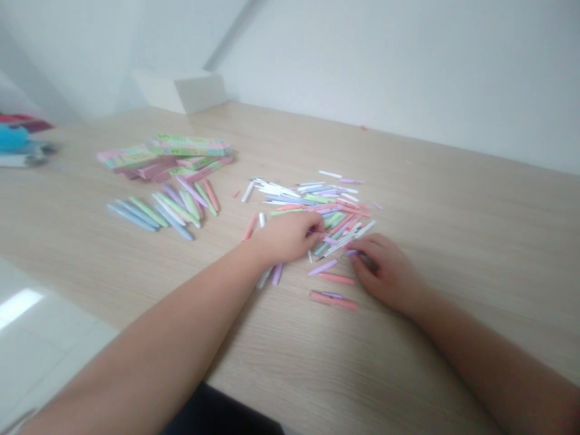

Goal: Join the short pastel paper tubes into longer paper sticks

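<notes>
Right at the front, dark cloth (222,414) shows at the near edge of the wooden table (308,362). Just beyond, a coral barrel (335,300) lies crosswise with a small purple bit along its far side, then a slim coral piece (338,278), then a purple barrel (322,267) lying at a slant.

And here come the hands! The right hand (385,272) is in from the right, thumb and forefinger pinching a small purple piece (351,252) at the heap's near edge. The left hand (294,235) reaches over the near left side, fingers curled inward; a purple stick (330,240) shows just beside the fingertips — blur hides the contact, so I cannot tell whether they grip it.

Ahead of both hands spreads the heap of pen parts (317,198), white, blue, green, coral and purple, crossing every which way. Out to the left, well apart, a row of pastel pens (158,208) lies fanned on the wood. Behind them, pink-and-green cartons (190,145) sit in a loose stack. Far left, a blue item (13,139), too blurred to name — and at the back, a white box (199,93) near the pale wall (385,66).
</notes>
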`<state>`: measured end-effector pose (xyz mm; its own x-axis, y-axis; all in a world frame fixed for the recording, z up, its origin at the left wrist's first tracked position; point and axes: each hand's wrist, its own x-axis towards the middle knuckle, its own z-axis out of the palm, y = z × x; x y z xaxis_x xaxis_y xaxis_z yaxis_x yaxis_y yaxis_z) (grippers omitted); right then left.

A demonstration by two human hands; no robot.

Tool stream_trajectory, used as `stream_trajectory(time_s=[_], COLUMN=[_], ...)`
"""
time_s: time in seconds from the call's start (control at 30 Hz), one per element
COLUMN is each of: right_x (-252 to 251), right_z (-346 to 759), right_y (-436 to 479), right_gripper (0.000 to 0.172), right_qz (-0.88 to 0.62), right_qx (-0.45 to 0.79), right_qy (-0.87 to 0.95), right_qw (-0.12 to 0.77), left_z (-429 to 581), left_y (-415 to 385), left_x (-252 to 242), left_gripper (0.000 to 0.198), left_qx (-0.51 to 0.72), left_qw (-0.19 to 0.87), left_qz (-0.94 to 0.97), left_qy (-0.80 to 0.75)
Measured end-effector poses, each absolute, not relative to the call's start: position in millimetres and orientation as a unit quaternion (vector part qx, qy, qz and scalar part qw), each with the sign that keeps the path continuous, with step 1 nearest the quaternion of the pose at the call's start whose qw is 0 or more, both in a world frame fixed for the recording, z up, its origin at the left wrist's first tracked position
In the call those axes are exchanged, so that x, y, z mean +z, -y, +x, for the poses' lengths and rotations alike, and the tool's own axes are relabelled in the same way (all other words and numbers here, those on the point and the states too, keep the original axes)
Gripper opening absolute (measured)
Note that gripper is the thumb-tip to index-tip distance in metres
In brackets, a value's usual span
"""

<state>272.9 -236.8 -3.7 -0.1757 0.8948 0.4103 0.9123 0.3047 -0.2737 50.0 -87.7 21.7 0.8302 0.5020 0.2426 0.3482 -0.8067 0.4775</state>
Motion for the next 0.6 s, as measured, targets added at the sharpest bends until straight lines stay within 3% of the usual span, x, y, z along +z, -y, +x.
stream_trajectory(time_s=[0.6], right_x=[-9.4], right_z=[279.7], right_y=[230.0], right_gripper=[0.025], right_qz=[-0.647], right_qx=[-0.022], right_qy=[0.716], right_qw=[0.261], left_z=[50.2], left_y=[87.4], left_x=[20.4], left_gripper=[0.019], left_qx=[0.138], left_qw=[0.044], left_qz=[0.942], left_qy=[-0.304])
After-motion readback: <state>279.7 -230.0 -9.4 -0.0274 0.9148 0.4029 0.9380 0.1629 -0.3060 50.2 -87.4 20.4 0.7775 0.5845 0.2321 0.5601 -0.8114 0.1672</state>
